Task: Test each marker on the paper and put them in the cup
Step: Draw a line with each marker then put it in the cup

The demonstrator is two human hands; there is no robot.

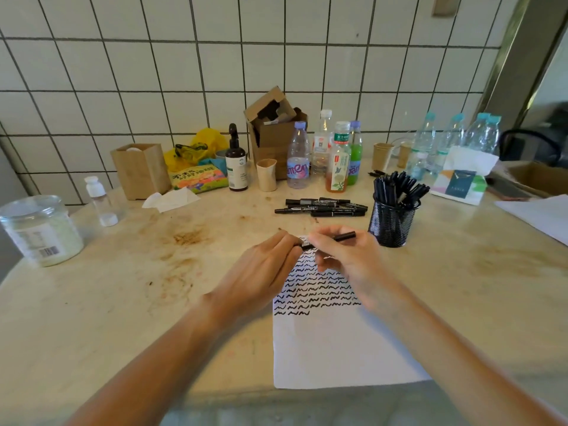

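Observation:
Both hands hold one black marker (344,236) level above the top of the white paper (335,348). My left hand (264,272) pinches its left end, while my right hand (344,256) grips the barrel, whose right end sticks out past the fingers. Rows of black squiggles cover the paper's upper part. A black mesh cup (392,221) with several markers standing in it sits to the right of my hands. Several loose black markers (322,207) lie in a pile behind the paper.
Bottles (338,155), cardboard boxes (270,130), paper cups (266,175), a snack bag and a brown spray bottle crowd the back by the tiled wall. A plastic jar (40,229) stands far left. A tissue pack (461,179) lies right of the mesh cup.

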